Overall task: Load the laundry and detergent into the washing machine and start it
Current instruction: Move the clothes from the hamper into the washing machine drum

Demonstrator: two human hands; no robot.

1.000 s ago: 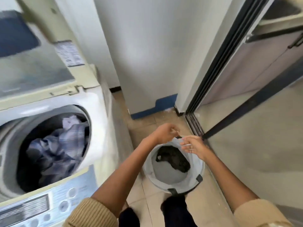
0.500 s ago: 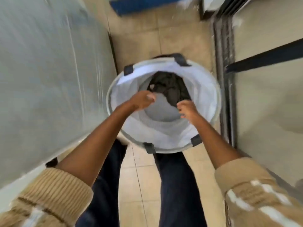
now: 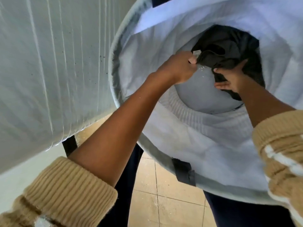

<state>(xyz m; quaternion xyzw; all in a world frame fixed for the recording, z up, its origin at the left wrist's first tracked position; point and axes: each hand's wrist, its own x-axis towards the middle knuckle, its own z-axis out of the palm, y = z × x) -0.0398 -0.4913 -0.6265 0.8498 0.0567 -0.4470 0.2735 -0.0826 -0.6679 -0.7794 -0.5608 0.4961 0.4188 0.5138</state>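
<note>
A round pale-grey fabric laundry basket fills the right of the view, seen from above. A black garment lies at its bottom, on the far side. My left hand is shut on the garment's near edge, beside a small white label. My right hand grips the same garment from the right, fingers buried in the cloth. Both forearms reach deep into the basket. The washing machine's white side panel stands at the left; its drum is out of view.
Beige floor tiles show below, between my dark trouser legs. A dark strap tab sits on the basket's near rim. The machine's side stands close against the basket's left rim.
The view has dropped close over the basket. Both hands went from its rim and upper wall down to the bottom and took hold of the black garment.
</note>
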